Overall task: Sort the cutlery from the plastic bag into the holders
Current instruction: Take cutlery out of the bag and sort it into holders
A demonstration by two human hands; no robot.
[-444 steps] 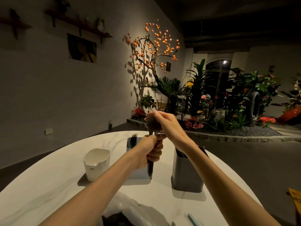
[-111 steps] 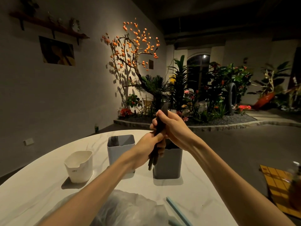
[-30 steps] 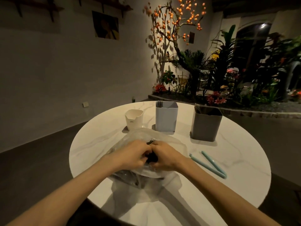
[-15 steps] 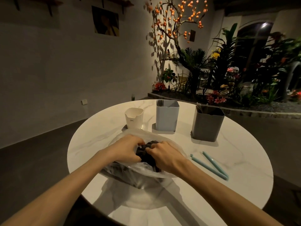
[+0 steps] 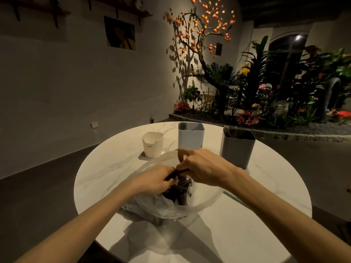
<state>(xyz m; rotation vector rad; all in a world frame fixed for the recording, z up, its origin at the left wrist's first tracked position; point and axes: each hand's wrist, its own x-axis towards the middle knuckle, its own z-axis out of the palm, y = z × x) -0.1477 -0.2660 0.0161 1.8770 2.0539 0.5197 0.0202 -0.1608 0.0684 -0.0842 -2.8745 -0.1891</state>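
Round table [image 5: 247, 224] carries everything. The plastic bag [image 5: 157, 205] lies under both hands, dark cutlery [image 5: 180, 194] inside. Beyond the grip stand three holders: grey [image 5: 237, 149], pale blue [image 5: 190, 137], white [image 5: 152, 144]. The left hand [image 5: 153, 180] and right hand [image 5: 205, 168] pinch one dark piece [image 5: 173, 174] between them.

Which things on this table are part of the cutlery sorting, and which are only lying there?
Part of the job:
- plastic bag
- dark cutlery inside it
- white holder
- light blue holder
- grey holder
- left hand and right hand, both at the bag

Only lying there:
- pale blue stick, mostly hidden by the right arm
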